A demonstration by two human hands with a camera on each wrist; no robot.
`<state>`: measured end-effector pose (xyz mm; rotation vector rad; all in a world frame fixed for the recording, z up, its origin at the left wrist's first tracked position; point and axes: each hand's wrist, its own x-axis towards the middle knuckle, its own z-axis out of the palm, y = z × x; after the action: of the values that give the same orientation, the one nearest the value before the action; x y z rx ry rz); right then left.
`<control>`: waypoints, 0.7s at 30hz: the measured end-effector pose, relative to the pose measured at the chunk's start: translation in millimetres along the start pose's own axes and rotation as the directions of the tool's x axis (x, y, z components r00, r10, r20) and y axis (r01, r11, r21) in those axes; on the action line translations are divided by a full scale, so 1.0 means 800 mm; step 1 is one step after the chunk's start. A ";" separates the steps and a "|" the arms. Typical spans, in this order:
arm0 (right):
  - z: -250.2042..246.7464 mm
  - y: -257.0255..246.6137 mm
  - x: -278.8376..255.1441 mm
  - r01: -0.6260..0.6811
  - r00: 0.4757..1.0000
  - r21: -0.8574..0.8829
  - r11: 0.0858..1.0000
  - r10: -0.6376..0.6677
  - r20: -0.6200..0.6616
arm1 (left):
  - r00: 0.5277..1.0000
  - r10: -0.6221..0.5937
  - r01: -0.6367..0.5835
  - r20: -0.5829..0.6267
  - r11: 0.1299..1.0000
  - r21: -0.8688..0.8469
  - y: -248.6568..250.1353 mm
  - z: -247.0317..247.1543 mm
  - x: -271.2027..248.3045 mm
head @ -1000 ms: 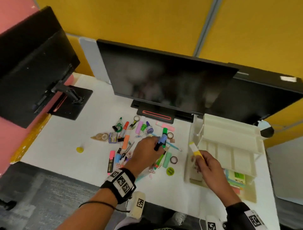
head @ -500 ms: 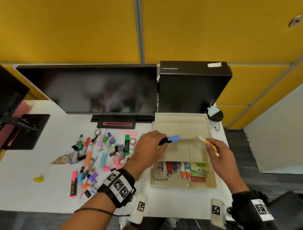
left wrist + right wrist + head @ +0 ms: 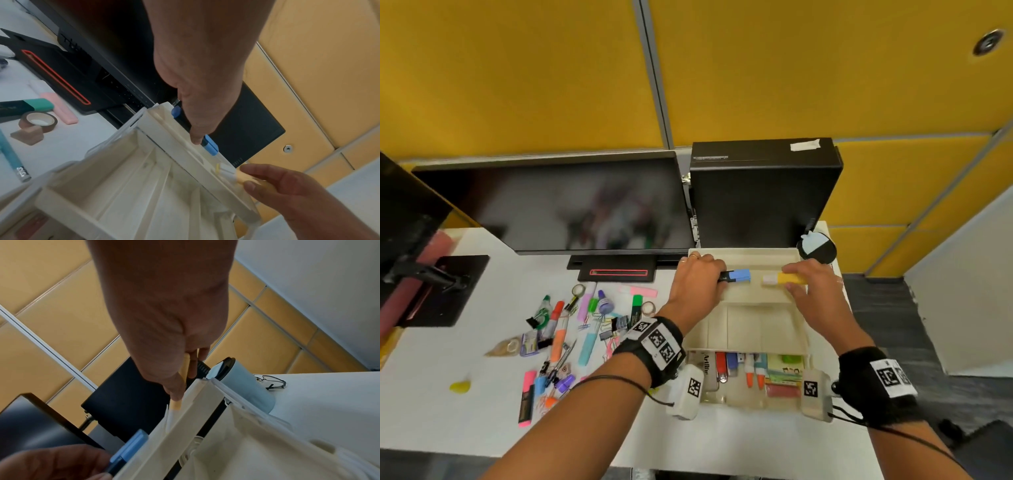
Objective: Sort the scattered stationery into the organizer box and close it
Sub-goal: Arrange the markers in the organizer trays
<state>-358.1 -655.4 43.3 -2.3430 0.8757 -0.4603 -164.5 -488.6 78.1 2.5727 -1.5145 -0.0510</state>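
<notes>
The cream tiered organizer box (image 3: 743, 255) stands open at the desk's right, its bottom level holding several markers and sticky notes. My left hand (image 3: 714, 279) grips a black marker with a blue cap (image 3: 738, 275) over the top tray. My right hand (image 3: 794, 282) pinches a yellow highlighter (image 3: 786, 279) with a white cap, pointing at the blue one. In the left wrist view the blue marker (image 3: 210, 146) lies just beyond the tray's rim (image 3: 164, 128). In the right wrist view the yellow highlighter (image 3: 176, 404) is likewise just behind the rim (image 3: 197, 402). Scattered stationery (image 3: 585, 325) lies left of the box.
A black monitor (image 3: 571, 205) and its stand (image 3: 616, 272) stand behind the pile. A black box (image 3: 763, 192) rises right behind the organizer. A light-blue cup (image 3: 244, 389) and spectacles (image 3: 271, 381) sit at the back right. Another monitor base (image 3: 441, 291) is at the left.
Both hands have moved from the stationery pile to above the organizer's top tray. The blue marker and yellow highlighter now lie level, tip to tip. The head view swung right.
</notes>
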 end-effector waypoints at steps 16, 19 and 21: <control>0.050 -0.022 0.007 -0.033 0.990 -0.008 0.999 0.032 -0.134 | 0.957 -0.283 0.265 0.064 0.759 -0.594 -0.012 -0.023 -0.122; 0.037 -0.067 -0.038 -0.085 0.996 0.265 0.961 0.090 -0.005 | 0.949 -0.308 0.283 0.074 0.721 -0.633 -0.015 -0.024 -0.137; 0.036 -0.096 -0.079 -0.187 0.974 0.409 0.893 0.115 0.196 | 0.951 -0.300 0.275 0.070 0.726 -0.630 -0.018 -0.033 -0.150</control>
<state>-352.7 -554.1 62.4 -1.8670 0.7803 -0.3419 -207.6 -374.2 96.2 2.1840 -0.8467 -0.4676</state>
